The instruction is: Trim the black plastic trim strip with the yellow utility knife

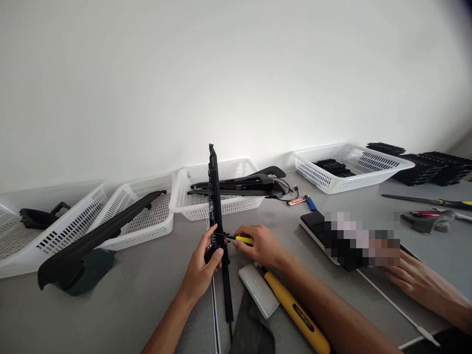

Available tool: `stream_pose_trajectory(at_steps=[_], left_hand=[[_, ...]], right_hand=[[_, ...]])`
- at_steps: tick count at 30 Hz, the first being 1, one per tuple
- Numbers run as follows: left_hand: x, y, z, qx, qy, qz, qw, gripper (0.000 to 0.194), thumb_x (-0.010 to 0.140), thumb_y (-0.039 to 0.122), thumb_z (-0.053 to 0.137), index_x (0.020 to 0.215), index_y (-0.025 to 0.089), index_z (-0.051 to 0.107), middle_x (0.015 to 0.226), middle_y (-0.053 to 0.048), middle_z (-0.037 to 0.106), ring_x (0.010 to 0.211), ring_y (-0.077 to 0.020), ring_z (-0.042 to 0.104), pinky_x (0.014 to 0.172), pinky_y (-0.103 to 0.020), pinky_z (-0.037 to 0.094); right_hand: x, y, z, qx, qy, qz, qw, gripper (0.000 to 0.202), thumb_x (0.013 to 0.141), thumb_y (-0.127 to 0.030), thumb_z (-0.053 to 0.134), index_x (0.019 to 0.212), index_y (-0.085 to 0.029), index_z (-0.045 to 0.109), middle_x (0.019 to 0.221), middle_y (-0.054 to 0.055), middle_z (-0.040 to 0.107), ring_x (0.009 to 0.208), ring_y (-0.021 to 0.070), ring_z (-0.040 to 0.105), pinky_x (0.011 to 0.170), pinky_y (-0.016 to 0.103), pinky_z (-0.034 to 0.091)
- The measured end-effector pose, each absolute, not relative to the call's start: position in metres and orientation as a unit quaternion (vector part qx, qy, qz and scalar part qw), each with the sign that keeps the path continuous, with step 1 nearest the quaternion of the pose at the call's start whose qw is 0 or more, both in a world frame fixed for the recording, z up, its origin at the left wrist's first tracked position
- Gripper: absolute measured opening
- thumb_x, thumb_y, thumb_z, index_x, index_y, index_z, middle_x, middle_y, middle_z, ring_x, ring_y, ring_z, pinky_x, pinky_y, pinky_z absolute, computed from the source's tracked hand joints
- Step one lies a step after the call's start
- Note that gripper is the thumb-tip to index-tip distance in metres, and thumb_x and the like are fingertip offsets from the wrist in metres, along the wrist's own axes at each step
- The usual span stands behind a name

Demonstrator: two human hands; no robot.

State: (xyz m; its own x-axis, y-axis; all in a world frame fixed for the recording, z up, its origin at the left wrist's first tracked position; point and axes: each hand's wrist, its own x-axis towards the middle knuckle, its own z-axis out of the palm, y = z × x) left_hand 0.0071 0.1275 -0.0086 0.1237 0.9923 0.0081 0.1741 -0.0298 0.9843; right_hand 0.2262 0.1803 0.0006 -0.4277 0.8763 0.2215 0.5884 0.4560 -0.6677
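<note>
A long, narrow black plastic part (218,206) stands nearly upright in the view, in front of a white basket. My left hand (202,268) grips it around its lower middle, thumb on the near face and fingers on the left side. In my right hand (260,244) is a thin tool with a yellow handle (244,240), pinched between thumb and fingers. The tool's dark tip points left and meets the right side of the black part, close to my left thumb. Whether the tip is inside the part is too small to tell.
White baskets (206,211) with black parts line the wall. A long black trim (106,223) leans over one at left. Below my right hand lie a white block (258,290) and a yellow-handled tool (297,312). Another person's hand (416,275) is at right, by a pixelated area.
</note>
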Motion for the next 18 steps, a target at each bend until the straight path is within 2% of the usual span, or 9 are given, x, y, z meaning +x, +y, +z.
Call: stream_pose_trajectory(at_steps=[4, 9, 13, 16, 18], left_hand=[[0.0066, 0.1285, -0.0075, 0.573, 0.515, 0.43, 0.471, 0.068, 0.1, 0.055, 0.061, 0.16, 0.031, 0.04, 0.131, -0.009, 0.067, 0.074, -0.0162, 0.06, 0.066, -0.029, 0.054], [0.0071, 0.1298, -0.006, 0.564, 0.51, 0.44, 0.477, 0.066, 0.1, 0.055, 0.062, 0.157, 0.031, 0.039, 0.131, -0.008, 0.067, 0.074, -0.0146, 0.059, 0.067, -0.029, 0.054], [0.0069, 0.1284, -0.0058, 0.562, 0.511, 0.445, 0.475, 0.063, 0.1, 0.055, 0.061, 0.154, 0.03, 0.037, 0.131, -0.008, 0.067, 0.072, -0.013, 0.057, 0.068, -0.029, 0.054], [0.0063, 0.1272, -0.0057, 0.562, 0.512, 0.444, 0.474, 0.064, 0.101, 0.055, 0.061, 0.154, 0.032, 0.035, 0.131, -0.008, 0.068, 0.071, -0.0126, 0.057, 0.068, -0.029, 0.053], [0.0063, 0.1266, -0.0051, 0.561, 0.51, 0.443, 0.479, 0.067, 0.101, 0.054, 0.062, 0.157, 0.034, 0.032, 0.131, -0.008, 0.068, 0.071, -0.0124, 0.057, 0.069, -0.029, 0.054]], right_hand=[[0.227, 0.18, 0.0038, -0.477, -0.806, 0.246, 0.248, 0.021, 0.092, -0.032, 0.063, 0.104, -0.024, 0.079, 0.093, 0.003, 0.08, 0.081, 0.0175, 0.069, 0.071, 0.025, 0.038], [0.2267, 0.1813, 0.0038, -0.504, -0.797, 0.236, 0.237, 0.019, 0.088, -0.026, 0.064, 0.101, -0.025, 0.077, 0.088, 0.001, 0.078, 0.076, 0.0157, 0.066, 0.068, 0.025, 0.034], [0.2277, 0.1851, 0.001, -0.533, -0.781, 0.222, 0.236, 0.012, 0.091, -0.032, 0.066, 0.089, -0.022, 0.072, 0.077, 0.001, 0.073, 0.069, 0.0144, 0.06, 0.063, 0.026, 0.026], [0.2283, 0.1876, -0.0025, -0.541, -0.78, 0.213, 0.234, 0.027, 0.096, -0.039, 0.063, 0.078, -0.02, 0.067, 0.073, 0.002, 0.07, 0.066, 0.0138, 0.057, 0.061, 0.028, 0.022], [0.2285, 0.1886, -0.0046, -0.541, -0.778, 0.208, 0.24, 0.031, 0.099, -0.042, 0.06, 0.078, -0.02, 0.066, 0.074, 0.003, 0.069, 0.067, 0.014, 0.056, 0.062, 0.028, 0.022]])
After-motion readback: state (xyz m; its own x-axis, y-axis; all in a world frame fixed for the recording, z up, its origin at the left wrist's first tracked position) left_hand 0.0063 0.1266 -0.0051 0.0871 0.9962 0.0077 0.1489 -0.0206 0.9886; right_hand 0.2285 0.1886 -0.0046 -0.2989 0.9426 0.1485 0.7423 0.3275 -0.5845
